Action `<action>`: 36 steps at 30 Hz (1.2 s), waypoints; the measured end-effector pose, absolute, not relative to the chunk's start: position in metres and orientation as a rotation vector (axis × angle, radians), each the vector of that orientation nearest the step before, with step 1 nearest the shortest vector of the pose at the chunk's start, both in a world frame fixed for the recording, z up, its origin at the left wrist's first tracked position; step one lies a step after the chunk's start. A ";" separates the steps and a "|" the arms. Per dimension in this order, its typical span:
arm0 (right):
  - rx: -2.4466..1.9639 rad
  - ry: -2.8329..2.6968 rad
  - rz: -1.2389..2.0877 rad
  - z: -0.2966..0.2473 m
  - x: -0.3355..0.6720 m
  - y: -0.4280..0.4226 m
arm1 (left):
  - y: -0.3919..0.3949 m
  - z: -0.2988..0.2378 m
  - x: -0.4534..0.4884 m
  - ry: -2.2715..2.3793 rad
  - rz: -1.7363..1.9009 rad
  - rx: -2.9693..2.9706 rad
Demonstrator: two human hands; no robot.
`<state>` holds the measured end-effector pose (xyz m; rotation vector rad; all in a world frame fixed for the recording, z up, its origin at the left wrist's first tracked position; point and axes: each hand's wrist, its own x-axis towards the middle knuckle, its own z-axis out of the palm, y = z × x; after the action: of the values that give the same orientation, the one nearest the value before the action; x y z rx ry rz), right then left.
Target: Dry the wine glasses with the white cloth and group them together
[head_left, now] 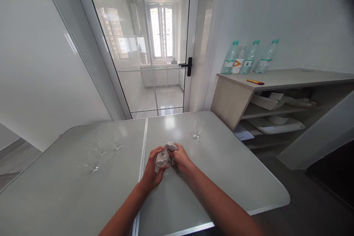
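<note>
My left hand (pixel 152 169) is closed around the bowl of a clear wine glass (pixel 162 159), which is tilted so its round opening faces me. Beside it, my right hand (pixel 181 158) grips a crumpled whitish cloth (pixel 171 146) pressed against the far side of the glass. The stem is mostly hidden behind the cloth and fingers. Farther back on the right stands another stemmed glass (pixel 197 136), upright and apart from both hands. To the left, several more clear glasses (pixel 118 148) are on the table; their outlines are faint.
The grey table (pixel 221 177) has a metal strip (pixel 143 143) across it. At the right, a wooden shelf unit (pixel 231 99) carries several plastic bottles (pixel 249 61) and a yellow-and-red object (pixel 255 82); trays (pixel 276 127) lie inside. A glass door (pixel 171 92) is behind the table.
</note>
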<state>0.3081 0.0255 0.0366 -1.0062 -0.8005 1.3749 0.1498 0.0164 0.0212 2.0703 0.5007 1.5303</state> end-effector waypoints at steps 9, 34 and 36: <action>-0.945 -0.820 1.600 0.051 0.307 0.018 | 0.010 0.027 0.150 0.474 1.499 2.073; -1.018 -0.836 1.576 0.042 0.307 0.020 | 0.008 0.029 0.149 0.514 1.443 2.054; -1.044 -0.827 1.496 0.040 0.309 0.023 | 0.009 0.027 0.150 0.519 1.444 2.096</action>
<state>0.3093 0.0230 0.0405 -1.0440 -0.8269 1.4963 0.1496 0.0090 0.0271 2.0959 0.5186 1.4442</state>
